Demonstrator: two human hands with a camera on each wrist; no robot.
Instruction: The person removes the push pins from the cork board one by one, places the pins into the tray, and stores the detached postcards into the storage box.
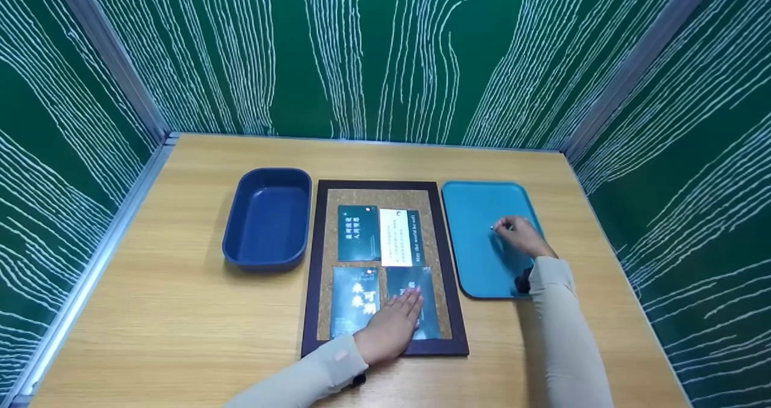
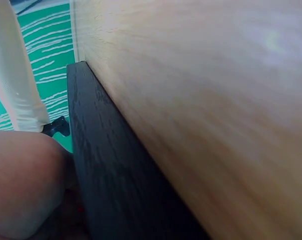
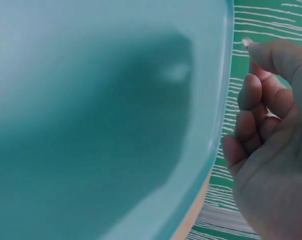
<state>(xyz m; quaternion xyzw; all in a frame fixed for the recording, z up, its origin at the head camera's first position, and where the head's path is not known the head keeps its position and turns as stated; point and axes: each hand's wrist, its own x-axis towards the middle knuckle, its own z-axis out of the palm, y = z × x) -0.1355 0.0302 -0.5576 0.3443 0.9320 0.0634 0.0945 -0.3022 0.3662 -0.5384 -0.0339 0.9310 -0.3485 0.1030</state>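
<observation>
My left hand (image 1: 390, 329) rests with straight fingers on the lower right card (image 1: 429, 314) of a dark-framed cork board (image 1: 376, 185). Three more cards lie on the cork: a dark green one (image 1: 358, 245) at upper left, a white-and-green one (image 1: 396, 248) at upper right and a teal one (image 1: 346, 311) at lower left. Over the blue tray (image 1: 476, 200), my right hand (image 1: 521, 234) pinches a tiny pale piece (image 3: 247, 42) between thumb and forefinger, too small to identify. In the left wrist view the frame's dark edge (image 2: 105, 150) runs beside the hand.
A deep navy basin (image 1: 268, 227) stands left of the board on the wooden table (image 1: 150, 287). The blue tray lies close along the board's right side. Green panels (image 1: 409, 52) with white wavy lines enclose the table at the back and sides.
</observation>
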